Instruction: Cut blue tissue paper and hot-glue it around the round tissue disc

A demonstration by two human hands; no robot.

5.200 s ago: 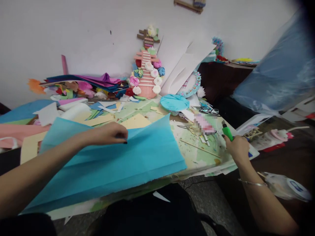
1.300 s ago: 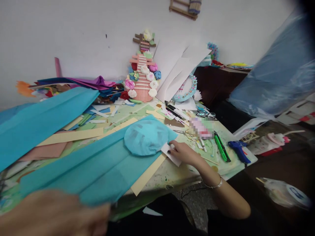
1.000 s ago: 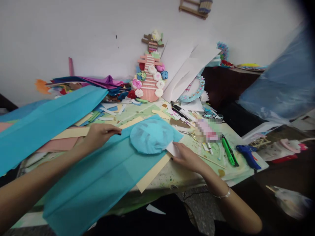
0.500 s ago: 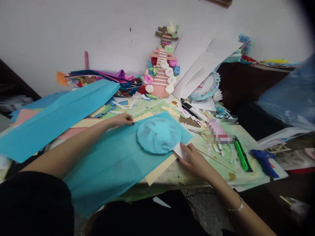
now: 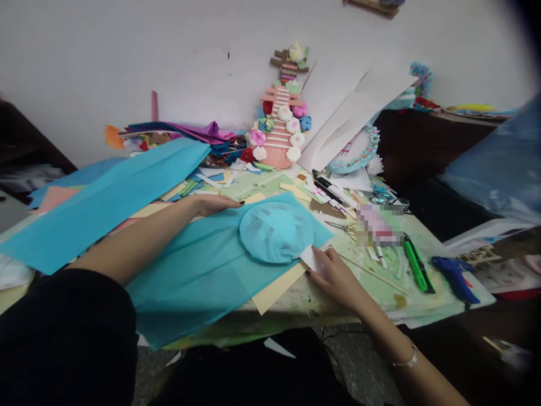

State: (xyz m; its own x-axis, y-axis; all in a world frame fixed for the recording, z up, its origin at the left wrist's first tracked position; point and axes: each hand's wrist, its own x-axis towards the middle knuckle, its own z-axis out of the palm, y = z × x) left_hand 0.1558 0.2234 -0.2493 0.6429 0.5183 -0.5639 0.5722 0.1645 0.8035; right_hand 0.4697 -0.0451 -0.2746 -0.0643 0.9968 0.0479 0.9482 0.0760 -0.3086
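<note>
A thin blue crepe-paper sheet [image 5: 190, 270] lies across the front of the table, its near left part hanging over the edge. On it rests a round, flat piece [image 5: 276, 232] covered in the same blue paper, with wrinkles and darker patches. My left hand [image 5: 217, 204] is at the sheet's far edge, left of the round piece, its fingers holding that edge. Between the thumb and fingers of my right hand [image 5: 332, 276] is a small white piece of paper [image 5: 311, 258], which touches the round piece's lower right rim. A cream sheet [image 5: 274, 290] shows underneath.
Scissors [image 5: 344, 226], a wooden stick [image 5: 374, 273], a green cutter [image 5: 416, 265] and a blue glue gun [image 5: 456, 279] lie to the right. A folded blue paper [image 5: 110, 197] lies at left. Behind stands a pink decoration with paper flowers [image 5: 279, 135], among paper scraps [image 5: 215, 177].
My left hand has shifted slightly right along the sheet's edge, its fingers straighter. The sheet's hanging corner has risen and moved right. My right hand keeps its hold on the white paper.
</note>
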